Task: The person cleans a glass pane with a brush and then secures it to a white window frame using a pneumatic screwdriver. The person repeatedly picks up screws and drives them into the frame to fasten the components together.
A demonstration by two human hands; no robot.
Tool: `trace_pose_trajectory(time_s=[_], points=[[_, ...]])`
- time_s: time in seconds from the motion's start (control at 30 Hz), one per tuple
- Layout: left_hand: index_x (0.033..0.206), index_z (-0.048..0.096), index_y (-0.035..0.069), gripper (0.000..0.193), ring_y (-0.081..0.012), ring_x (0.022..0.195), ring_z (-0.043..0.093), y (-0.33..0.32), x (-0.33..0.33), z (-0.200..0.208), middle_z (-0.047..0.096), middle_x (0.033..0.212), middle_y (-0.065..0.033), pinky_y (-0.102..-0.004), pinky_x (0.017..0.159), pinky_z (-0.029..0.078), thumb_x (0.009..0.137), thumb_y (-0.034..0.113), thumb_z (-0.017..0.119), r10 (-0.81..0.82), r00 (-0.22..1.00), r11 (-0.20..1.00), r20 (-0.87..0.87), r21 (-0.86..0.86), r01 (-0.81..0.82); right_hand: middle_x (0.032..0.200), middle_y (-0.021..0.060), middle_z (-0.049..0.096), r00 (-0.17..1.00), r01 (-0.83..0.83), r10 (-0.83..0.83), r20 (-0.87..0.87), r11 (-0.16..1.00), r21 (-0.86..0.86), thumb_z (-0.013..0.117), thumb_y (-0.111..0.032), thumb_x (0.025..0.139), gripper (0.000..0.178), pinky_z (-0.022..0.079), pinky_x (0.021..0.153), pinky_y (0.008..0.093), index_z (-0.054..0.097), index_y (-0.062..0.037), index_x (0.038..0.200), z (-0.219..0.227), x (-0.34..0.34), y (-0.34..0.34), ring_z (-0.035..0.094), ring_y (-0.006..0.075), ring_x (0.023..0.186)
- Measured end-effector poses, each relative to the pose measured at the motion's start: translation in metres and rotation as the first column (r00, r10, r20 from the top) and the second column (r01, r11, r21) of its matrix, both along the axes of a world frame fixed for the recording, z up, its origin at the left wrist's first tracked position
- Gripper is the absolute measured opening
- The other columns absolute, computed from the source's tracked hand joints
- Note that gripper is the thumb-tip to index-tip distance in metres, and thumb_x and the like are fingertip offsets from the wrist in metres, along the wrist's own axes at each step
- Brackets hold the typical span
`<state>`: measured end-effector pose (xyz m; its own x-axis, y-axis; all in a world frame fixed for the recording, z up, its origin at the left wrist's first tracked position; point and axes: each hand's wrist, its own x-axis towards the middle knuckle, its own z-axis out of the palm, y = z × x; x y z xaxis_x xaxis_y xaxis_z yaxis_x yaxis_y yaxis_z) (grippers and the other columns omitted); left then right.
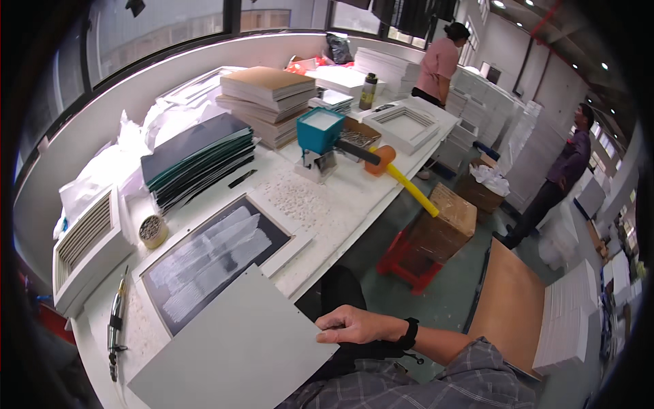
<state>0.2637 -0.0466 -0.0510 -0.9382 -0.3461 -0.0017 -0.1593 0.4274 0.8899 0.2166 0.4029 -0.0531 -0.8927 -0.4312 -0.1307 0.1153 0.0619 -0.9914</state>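
Observation:
My right hand [355,324] pinches the right edge of a flat light grey board [231,341], thumb on top. The board lies tilted across the table's near edge and covers the near corner of a white frame [289,253]. Inside that frame is a dark panel [272,232] with broad whitish streaks [211,262] over its middle. My left hand is not in view. Left of the frame lies a slim powered screwdriver [117,320]. A round tub [152,232] of small metal pieces stands beyond the frame's left corner.
Farther back are a stack of dark green sheets [197,160], stacked boards [267,92], a teal hopper [320,129] and an orange mallet [379,160] with its yellow handle past the table edge. A carton [446,218] sits on a red stool [409,262]. Two people stand beyond.

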Motion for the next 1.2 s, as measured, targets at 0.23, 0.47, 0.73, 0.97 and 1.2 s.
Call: trace_pose_trajectory(time_s=[0.23, 0.47, 0.73, 0.97, 1.2], points=[[0.139, 0.048, -0.012, 0.059, -0.0496, 0.123, 0.052, -0.071, -0.028, -0.137, 0.052, 0.136, -0.0383, -0.0502, 0.107, 0.045, 0.111, 0.040, 0.040, -0.382, 0.918, 0.262, 0.107, -0.940, 0.219, 0.093, -0.0008, 0.062, 0.960, 0.271, -0.260, -0.108, 0.957, 0.103, 0.049, -0.039, 0.110, 0.044, 0.046, 0.078, 0.0260, 0.065, 0.0009, 0.118, 0.004, 0.031, 0.032, 0.053, 0.0066, 0.086], [0.142, 0.047, -0.010, 0.060, -0.0429, 0.126, 0.055, 0.080, -0.066, -0.026, 0.052, 0.140, -0.0337, -0.0480, 0.108, 0.045, 0.112, 0.040, 0.038, -0.389, 0.895, 0.873, 0.218, -0.224, 0.434, 0.098, -0.0025, 0.063, 0.781, 0.620, -0.623, -0.045, 0.782, -0.061, 0.041, -0.047, 0.112, 0.053, 0.048, 0.081, 0.0241, 0.063, 0.0001, 0.125, -0.024, 0.062, 0.055, 0.054, 0.0047, 0.091], [0.144, 0.046, -0.009, 0.060, -0.0406, 0.126, 0.056, 0.098, -0.085, -0.026, 0.053, 0.141, -0.0316, -0.0476, 0.108, 0.045, 0.112, 0.041, 0.038, -0.441, 0.859, 0.845, 0.260, -0.202, 0.495, 0.107, -0.0043, 0.063, 0.778, 0.628, -0.590, 0.216, 0.722, -0.290, 0.042, -0.047, 0.111, 0.049, 0.050, 0.086, 0.0252, 0.064, -0.0042, 0.120, -0.031, 0.044, 0.078, 0.056, 0.0045, 0.094], [0.145, 0.045, -0.008, 0.060, -0.0387, 0.127, 0.056, 0.108, -0.105, -0.024, 0.053, 0.142, -0.0298, -0.0472, 0.108, 0.045, 0.112, 0.042, 0.037, -0.420, 0.876, 0.903, 0.236, 0.008, 0.430, 0.112, 0.0010, 0.067, 0.792, 0.610, -0.589, 0.161, 0.759, -0.227, 0.045, -0.048, 0.110, 0.055, 0.051, 0.090, 0.0276, 0.062, 0.0002, 0.128, -0.006, 0.014, 0.093, 0.060, 0.0078, 0.100], [0.141, 0.039, 0.004, 0.043, -0.0157, 0.091, 0.061, 0.107, -0.122, 0.015, 0.061, 0.102, -0.0088, -0.0302, 0.077, 0.051, 0.111, 0.034, 0.047, -0.034, 0.945, 0.730, -0.327, 0.637, 0.247, 0.124, 0.0092, 0.066, 0.736, 0.649, -0.651, -0.186, 0.756, -0.080, 0.054, -0.027, 0.109, 0.048, 0.049, 0.098, 0.0276, 0.050, 0.0065, 0.143, 0.067, -0.054, 0.094, 0.060, 0.0131, 0.112]])
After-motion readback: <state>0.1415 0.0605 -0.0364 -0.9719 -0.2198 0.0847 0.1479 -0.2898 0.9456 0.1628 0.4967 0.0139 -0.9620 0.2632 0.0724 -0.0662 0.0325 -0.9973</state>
